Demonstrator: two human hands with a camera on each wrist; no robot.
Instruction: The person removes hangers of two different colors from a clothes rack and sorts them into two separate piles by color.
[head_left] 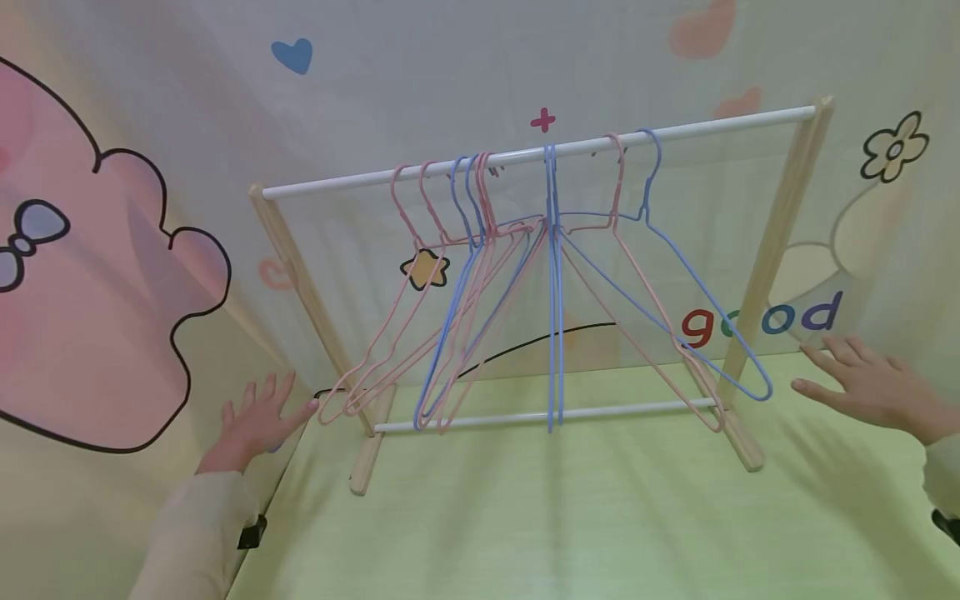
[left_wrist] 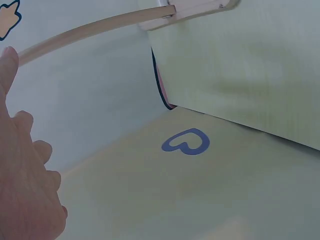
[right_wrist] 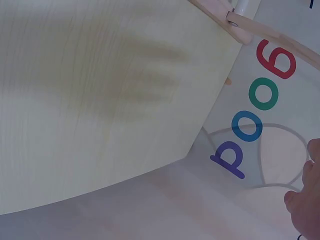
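Note:
A small clothes rack with a white top rail (head_left: 720,127) and wooden posts (head_left: 778,217) stands on the table. Several thin hangers hang from it: pink ones (head_left: 406,223) and blue ones bunched left of the middle, two blue hangers (head_left: 552,333) side by side at the centre, and a pink hanger (head_left: 620,171) and blue hanger (head_left: 658,158) toward the right. My left hand (head_left: 255,425) is held up beside the rack's left post, fingers spread, holding nothing. Off the right end, my right hand (head_left: 873,387) is likewise spread and holds nothing.
The pale green-yellow table (head_left: 480,517) runs under the rack's wooden feet (head_left: 367,467). A lower white rod (head_left: 630,411) joins the posts. Behind and at the left hangs a printed cloth (head_left: 450,92) with hearts, a flower and the word "good" (right_wrist: 263,93).

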